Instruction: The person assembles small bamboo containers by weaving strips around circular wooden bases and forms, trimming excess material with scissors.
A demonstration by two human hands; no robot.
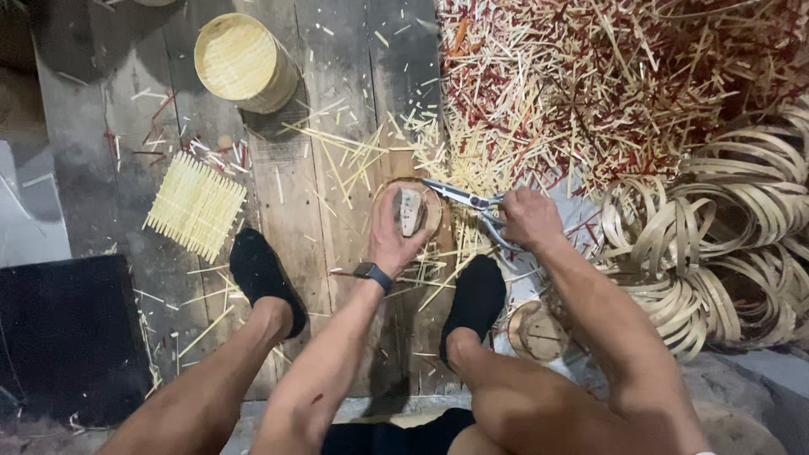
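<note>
My left hand (394,233) grips a round bamboo basket piece (430,209) from above, with a grey patch showing between the fingers. A dark watch sits on that wrist. My right hand (527,216) is closed on the handles of metal scissors (462,196). The open blades point left and touch the round piece's upper right rim. Both hands work between my two feet in black socks, over a wooden plank floor (337,101).
A finished round bamboo basket (243,61) lies at the top left, a flat woven slat mat (195,205) below it. A heap of cut bamboo and red slivers (590,84) fills the top right. Coiled bamboo hoops (725,227) pile at right. A black mat (67,337) lies at lower left.
</note>
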